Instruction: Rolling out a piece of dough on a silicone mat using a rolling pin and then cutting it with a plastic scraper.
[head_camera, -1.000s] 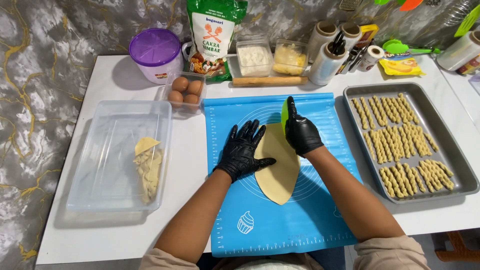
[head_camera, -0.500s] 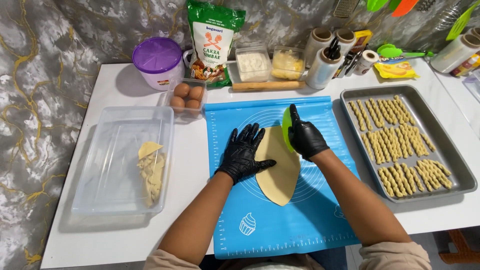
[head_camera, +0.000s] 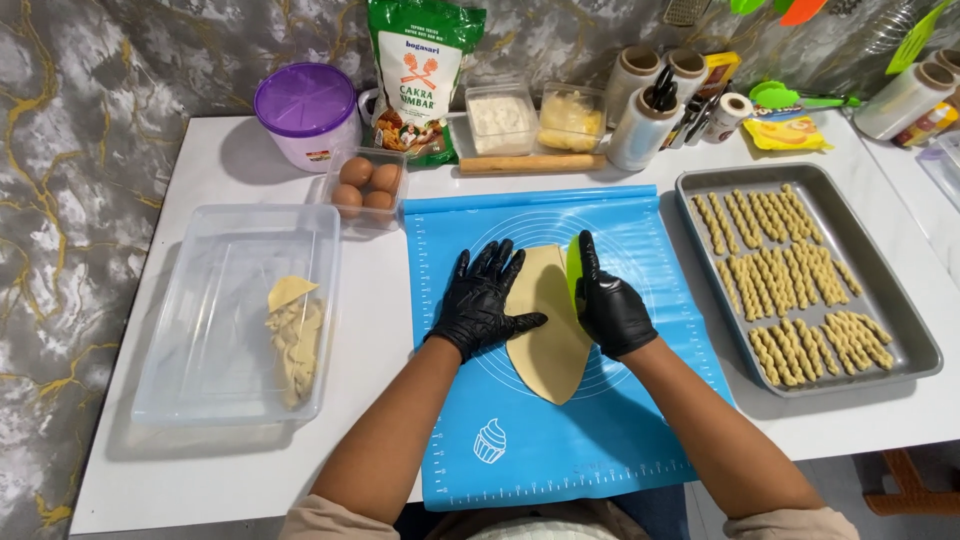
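Observation:
A flat oval sheet of pale dough (head_camera: 547, 330) lies on a blue silicone baking mat (head_camera: 545, 440). My left hand (head_camera: 482, 300), in a black glove, rests flat on the dough's left edge with fingers spread. My right hand (head_camera: 608, 308), also gloved, grips a green scraper (head_camera: 573, 272) held on edge against the dough's right side.
A metal tray (head_camera: 900, 310) with rows of twisted dough sticks stands to the right. A clear plastic tub (head_camera: 200, 330) with leftover dough sits to the left. Eggs (head_camera: 366, 185), a flour bag (head_camera: 420, 70), a purple-lidded container (head_camera: 305, 110), a rolling pin (head_camera: 530, 163) and rolls of wrap line the back.
The view has shifted slightly. My right hand with the scraper has moved a little down along the dough's right side; my left hand stays on the dough.

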